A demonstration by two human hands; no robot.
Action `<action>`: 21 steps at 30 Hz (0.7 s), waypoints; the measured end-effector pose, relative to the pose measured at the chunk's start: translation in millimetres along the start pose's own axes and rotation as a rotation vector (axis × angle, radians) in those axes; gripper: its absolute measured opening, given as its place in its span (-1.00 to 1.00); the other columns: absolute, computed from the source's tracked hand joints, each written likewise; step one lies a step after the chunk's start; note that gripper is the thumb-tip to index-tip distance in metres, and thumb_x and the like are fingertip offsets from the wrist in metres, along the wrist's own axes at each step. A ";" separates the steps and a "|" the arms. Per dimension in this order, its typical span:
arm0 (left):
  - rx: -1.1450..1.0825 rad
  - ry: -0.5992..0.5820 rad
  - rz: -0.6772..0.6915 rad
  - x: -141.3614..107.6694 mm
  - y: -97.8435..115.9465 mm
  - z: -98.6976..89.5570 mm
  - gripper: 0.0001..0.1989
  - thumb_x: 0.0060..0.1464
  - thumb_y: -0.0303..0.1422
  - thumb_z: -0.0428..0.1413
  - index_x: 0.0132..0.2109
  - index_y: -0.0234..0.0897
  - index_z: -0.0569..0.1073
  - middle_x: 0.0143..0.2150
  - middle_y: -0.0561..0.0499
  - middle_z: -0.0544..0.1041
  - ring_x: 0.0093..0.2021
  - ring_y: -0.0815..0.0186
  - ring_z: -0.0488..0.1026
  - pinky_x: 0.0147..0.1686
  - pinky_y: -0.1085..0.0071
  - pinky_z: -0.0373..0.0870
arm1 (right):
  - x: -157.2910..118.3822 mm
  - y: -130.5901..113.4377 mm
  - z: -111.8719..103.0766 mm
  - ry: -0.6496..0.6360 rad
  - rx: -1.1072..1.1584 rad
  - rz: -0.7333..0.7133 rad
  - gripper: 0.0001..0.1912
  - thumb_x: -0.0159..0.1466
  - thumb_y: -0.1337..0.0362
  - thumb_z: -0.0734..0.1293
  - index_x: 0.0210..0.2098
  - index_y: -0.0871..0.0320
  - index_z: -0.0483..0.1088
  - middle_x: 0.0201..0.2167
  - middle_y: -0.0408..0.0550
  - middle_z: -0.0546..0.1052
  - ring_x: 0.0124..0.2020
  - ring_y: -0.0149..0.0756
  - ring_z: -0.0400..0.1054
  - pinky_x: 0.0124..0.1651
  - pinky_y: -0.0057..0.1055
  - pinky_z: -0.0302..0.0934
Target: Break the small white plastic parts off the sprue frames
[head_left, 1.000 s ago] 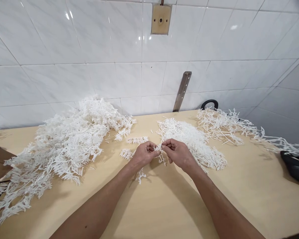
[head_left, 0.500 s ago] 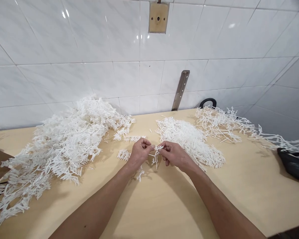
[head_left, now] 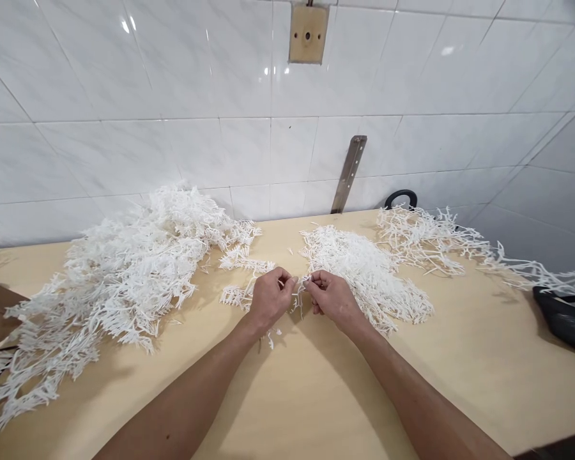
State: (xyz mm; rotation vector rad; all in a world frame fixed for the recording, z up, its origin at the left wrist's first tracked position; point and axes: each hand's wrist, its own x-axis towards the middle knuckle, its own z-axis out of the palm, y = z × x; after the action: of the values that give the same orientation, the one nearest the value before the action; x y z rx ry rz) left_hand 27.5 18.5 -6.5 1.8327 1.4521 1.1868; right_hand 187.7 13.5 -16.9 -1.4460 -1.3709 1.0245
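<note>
Between my two hands, above the wooden tabletop, is a small white branched plastic sprig (head_left: 298, 299). My left hand (head_left: 272, 294) pinches one side of it with thumb and forefinger. My right hand (head_left: 332, 295) grips the other side in a pinch, its remaining fingers curled under. Fingertips cover part of the sprig. Loose white branched pieces (head_left: 234, 295) lie left of my left hand, and some scraps (head_left: 271, 338) show below its wrist. A heap of fine white pieces (head_left: 349, 255) is just behind and right of my right hand.
A large pile of white branched plastic (head_left: 138, 275) covers the table's left side. Thinner bare white branches (head_left: 426, 236) spread at the back right. A black object (head_left: 565, 319) sits at the right edge. A metal strip (head_left: 349, 172) leans on the tiled wall (head_left: 239, 153).
My hands have stayed close together, with the sprig shifting slightly between the fingertips and less of it showing. The left hand has turned a little. The piles look the same.
</note>
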 end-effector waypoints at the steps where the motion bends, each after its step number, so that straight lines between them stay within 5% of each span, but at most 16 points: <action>1: 0.050 -0.009 0.032 -0.8 0.8 -0.2 -0.84 0.10 -0.33 0.12 -0.42 -0.26 0.46 -0.47 0.06 0.50 -0.47 0.38 0.38 -0.39 0.44 0.25 | 0.2 0.7 0.0 -0.006 0.001 0.007 -0.89 0.13 0.22 0.34 -0.42 0.12 0.37 -0.64 -0.24 0.43 -0.74 -0.42 0.27 -0.68 -0.46 0.25; 12: 0.638 -0.016 0.293 -9.2 7.0 -0.1 -0.70 0.23 -0.31 0.02 -0.38 -0.28 0.57 -0.32 -0.13 0.54 -0.19 0.16 0.39 -0.21 0.27 0.27 | -1.1 1.1 2.1 0.010 0.040 0.018 -0.85 0.12 0.17 0.36 -0.42 0.12 0.37 -0.67 -0.21 0.45 -0.72 -0.34 0.34 -0.64 -0.44 0.26; 16: 0.660 -0.107 0.307 -11.2 9.9 2.5 -0.64 0.26 -0.29 -0.01 -0.42 -0.30 0.57 -0.37 -0.15 0.55 -0.21 0.13 0.38 -0.15 0.20 0.22 | 0.7 4.5 2.5 0.023 0.082 0.033 -0.83 0.14 0.14 0.36 -0.41 0.11 0.38 -0.68 -0.18 0.48 -0.70 -0.28 0.39 -0.60 -0.39 0.32; 21: 0.517 -0.185 0.160 -10.9 16.7 2.4 -0.58 0.27 -0.32 -0.09 -0.46 -0.28 0.54 -0.48 -0.09 0.54 -0.40 0.23 0.38 -0.28 0.29 0.18 | 1.3 10.7 3.8 0.025 0.091 0.012 -0.84 0.16 0.15 0.35 -0.38 0.11 0.40 -0.62 -0.14 0.53 -0.63 -0.26 0.45 -0.52 -0.35 0.40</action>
State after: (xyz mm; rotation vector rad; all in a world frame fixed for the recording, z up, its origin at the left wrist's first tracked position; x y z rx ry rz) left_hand 37.5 3.5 2.5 2.3679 1.6318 0.7195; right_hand 187.1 14.8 -28.2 -1.3968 -1.2836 1.0593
